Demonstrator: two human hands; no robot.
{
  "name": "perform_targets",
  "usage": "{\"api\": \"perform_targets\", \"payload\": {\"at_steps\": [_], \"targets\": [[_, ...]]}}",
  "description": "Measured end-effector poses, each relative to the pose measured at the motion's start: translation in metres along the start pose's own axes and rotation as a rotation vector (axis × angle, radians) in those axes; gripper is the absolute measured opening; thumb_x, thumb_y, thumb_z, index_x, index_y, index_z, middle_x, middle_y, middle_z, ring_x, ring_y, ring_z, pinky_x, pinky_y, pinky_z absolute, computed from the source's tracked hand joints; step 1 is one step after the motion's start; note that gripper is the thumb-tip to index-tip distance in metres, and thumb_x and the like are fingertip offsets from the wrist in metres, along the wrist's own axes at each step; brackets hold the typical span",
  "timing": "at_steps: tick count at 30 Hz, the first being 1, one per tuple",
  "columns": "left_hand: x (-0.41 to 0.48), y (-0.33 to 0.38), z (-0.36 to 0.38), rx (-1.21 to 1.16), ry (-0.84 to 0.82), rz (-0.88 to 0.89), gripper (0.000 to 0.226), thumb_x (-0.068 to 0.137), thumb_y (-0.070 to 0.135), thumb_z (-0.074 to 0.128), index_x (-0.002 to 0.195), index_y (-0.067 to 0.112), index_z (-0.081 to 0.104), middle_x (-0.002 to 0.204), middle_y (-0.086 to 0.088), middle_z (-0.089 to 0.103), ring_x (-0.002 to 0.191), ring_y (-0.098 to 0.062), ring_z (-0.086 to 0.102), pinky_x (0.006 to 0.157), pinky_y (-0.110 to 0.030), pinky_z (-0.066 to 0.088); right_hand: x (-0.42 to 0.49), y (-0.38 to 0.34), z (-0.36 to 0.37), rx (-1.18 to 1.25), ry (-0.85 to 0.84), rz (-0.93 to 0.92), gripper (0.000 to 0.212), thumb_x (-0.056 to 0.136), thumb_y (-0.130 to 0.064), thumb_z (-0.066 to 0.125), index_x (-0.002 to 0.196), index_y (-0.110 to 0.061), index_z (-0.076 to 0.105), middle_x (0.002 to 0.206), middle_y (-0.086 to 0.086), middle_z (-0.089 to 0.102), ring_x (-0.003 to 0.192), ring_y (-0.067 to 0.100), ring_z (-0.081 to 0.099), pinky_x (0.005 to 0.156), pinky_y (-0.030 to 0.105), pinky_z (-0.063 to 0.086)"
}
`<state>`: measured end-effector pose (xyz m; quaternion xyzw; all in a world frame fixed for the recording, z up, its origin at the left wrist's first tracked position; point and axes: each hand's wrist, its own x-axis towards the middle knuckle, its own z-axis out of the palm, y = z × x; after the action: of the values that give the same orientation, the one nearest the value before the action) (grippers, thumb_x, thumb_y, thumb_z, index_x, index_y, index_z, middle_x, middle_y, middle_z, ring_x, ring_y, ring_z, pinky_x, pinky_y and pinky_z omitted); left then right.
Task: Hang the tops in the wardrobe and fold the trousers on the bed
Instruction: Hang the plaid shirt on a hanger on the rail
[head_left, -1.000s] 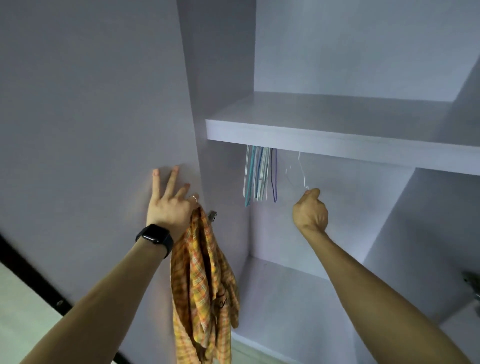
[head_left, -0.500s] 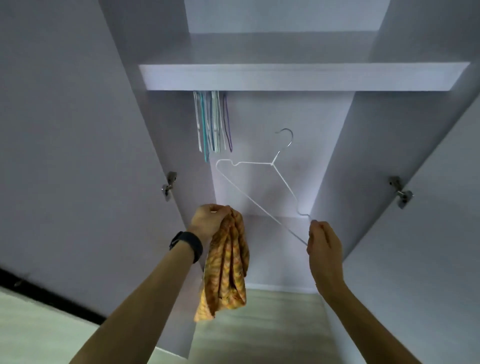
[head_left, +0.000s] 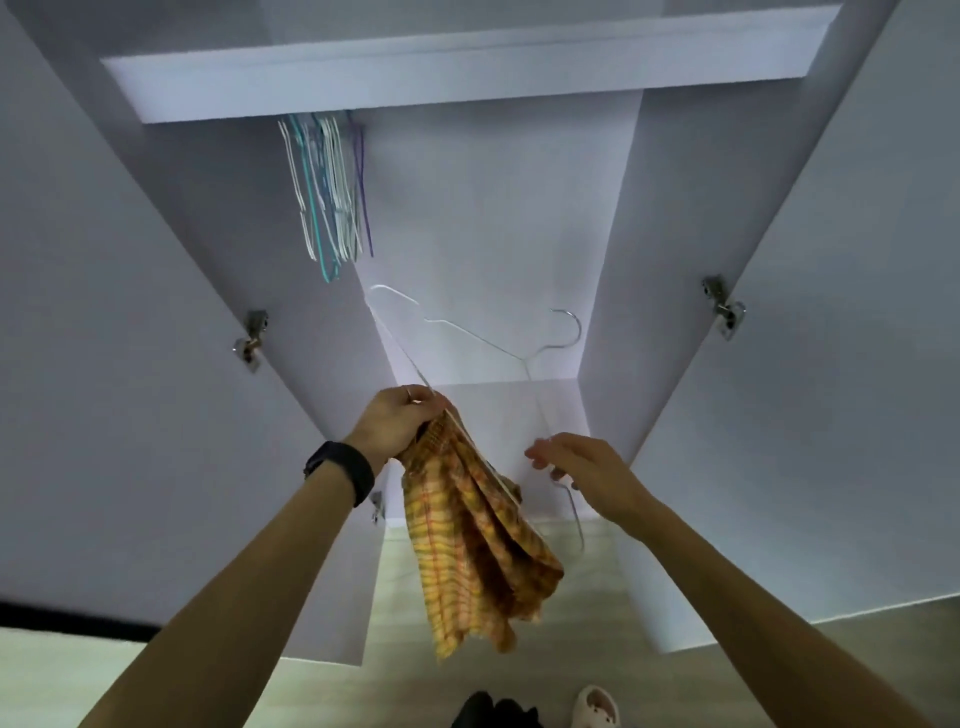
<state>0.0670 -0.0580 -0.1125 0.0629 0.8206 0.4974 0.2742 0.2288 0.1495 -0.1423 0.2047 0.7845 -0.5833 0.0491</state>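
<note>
Your left fingers (head_left: 423, 410), one wearing a ring (head_left: 409, 393), curl tightly round the bunched top of the plaid shirt (head_left: 467, 545), which hangs from your left hand (head_left: 400, 426) in orange and yellow folds in front of the open wardrobe (head_left: 519, 208). The long bottom bar of a white wire hanger (head_left: 478, 338) runs across those same fingers and down along the cloth. Your right fingers (head_left: 545, 452) are loosely spread and only half bent at the hanger's near shoulder wire; whether they pinch it or merely touch it cannot be told. Your right hand (head_left: 587, 467) sits just right of the shirt, apart from it, with the hanger's lower end curving below it. A dark watch (head_left: 340, 470) bands your left wrist.

The hanger is tilted, its hook (head_left: 569, 327) pointing up and right, free of any rail. Above and to the left, a bunch of white, teal and purple hangers (head_left: 327, 197) hangs beneath the shelf (head_left: 363, 88). Both doors stand open, the left door (head_left: 104, 364) and the right door (head_left: 857, 364), each showing a metal hinge (head_left: 252, 338) (head_left: 724, 306). Below lies a pale floor (head_left: 363, 686), with a light slipper (head_left: 597, 706) at the bottom edge beside something dark, too cropped to identify
</note>
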Motion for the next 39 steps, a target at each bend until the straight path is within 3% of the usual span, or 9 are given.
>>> {"api": "perform_targets", "payload": {"at_steps": [5,8,11,15,23,27,30,36,39], "targets": [[-0.003,0.020,0.010,0.249,-0.087,0.046,0.025,0.097,0.047,0.058,0.108,0.029,0.069,0.103,0.008,0.067,0.090,-0.010,0.064,0.064,-0.014,0.048,0.039,-0.039,-0.028,0.501,-0.026,0.089,0.050,0.086,-0.056,0.067,0.114,-0.015,0.068,0.094,-0.002,0.077,0.074,0.018,0.073,0.070,0.029,0.055],[-0.004,0.027,0.011,0.311,-0.128,0.064,0.016,0.094,0.051,0.061,0.101,0.039,0.068,0.101,0.014,0.068,0.090,-0.007,0.065,0.064,-0.011,0.048,0.058,-0.058,-0.044,0.618,-0.003,0.098,0.040,0.098,-0.046,0.059,0.106,-0.010,0.074,0.066,-0.003,0.058,0.050,0.008,0.045,0.049,0.022,0.040],[-0.005,0.035,0.005,0.367,-0.192,0.040,0.025,0.090,0.051,0.066,0.112,0.039,0.064,0.104,0.018,0.065,0.091,-0.003,0.062,0.069,-0.011,0.047,0.058,-0.064,-0.049,0.498,0.143,0.028,0.035,0.104,-0.035,0.048,0.098,-0.014,0.075,0.064,-0.004,0.043,0.048,0.007,0.030,0.046,0.021,0.027],[0.002,0.043,-0.006,0.722,-0.088,0.125,0.014,0.092,0.041,0.066,0.096,0.030,0.073,0.109,0.008,0.069,0.093,-0.010,0.059,0.081,-0.021,0.043,0.038,-0.050,-0.054,0.112,0.386,-0.134,0.026,0.101,-0.034,0.052,0.085,-0.030,0.072,0.057,-0.019,0.058,0.053,-0.001,0.054,0.059,0.019,0.038],[-0.001,0.064,-0.031,1.289,0.327,0.324,0.017,0.095,0.034,0.060,0.100,0.034,0.076,0.111,0.004,0.061,0.100,-0.022,0.057,0.079,-0.035,0.052,0.008,-0.018,-0.058,-0.239,0.222,-0.142,0.025,0.093,-0.034,0.062,0.070,-0.033,0.071,0.042,-0.017,0.051,0.039,0.000,0.047,0.044,0.011,0.035],[0.006,0.083,-0.048,1.039,0.179,0.197,0.010,0.090,0.038,0.070,0.094,0.035,0.079,0.101,0.017,0.073,0.077,0.003,0.059,0.060,-0.003,0.041,0.005,-0.026,-0.049,-0.289,0.244,-0.200,0.024,0.092,-0.037,0.061,0.072,-0.031,0.072,0.052,-0.019,0.059,0.050,-0.002,0.054,0.047,0.012,0.033],[0.006,0.092,-0.059,0.847,0.122,0.092,0.003,0.082,0.040,0.079,0.083,0.038,0.077,0.083,0.019,0.072,0.068,0.003,0.062,0.050,-0.005,0.040,0.006,-0.034,-0.042,-0.402,0.288,-0.267,0.030,0.094,-0.045,0.056,0.074,-0.029,0.070,0.057,-0.008,0.063,0.056,0.005,0.059,0.050,0.014,0.036],[-0.002,0.098,-0.080,0.766,0.093,0.107,0.014,0.081,0.042,0.079,0.090,0.032,0.080,0.083,0.019,0.073,0.080,-0.003,0.065,0.085,-0.025,0.052,0.004,-0.042,-0.043,-0.401,0.395,-0.343,0.033,0.094,-0.044,0.058,0.063,-0.052,0.050,0.058,-0.024,0.061,0.066,-0.010,0.058,0.052,0.014,0.034],[-0.010,0.102,-0.083,0.664,0.056,0.101,0.017,0.081,0.037,0.081,0.094,0.026,0.081,0.090,0.013,0.076,0.086,-0.006,0.068,0.085,-0.021,0.052,0.008,-0.046,-0.038,-0.388,0.366,-0.351,0.030,0.093,-0.043,0.058,0.064,-0.048,0.054,0.057,-0.026,0.060,0.061,-0.005,0.059,0.053,0.015,0.036]]}}
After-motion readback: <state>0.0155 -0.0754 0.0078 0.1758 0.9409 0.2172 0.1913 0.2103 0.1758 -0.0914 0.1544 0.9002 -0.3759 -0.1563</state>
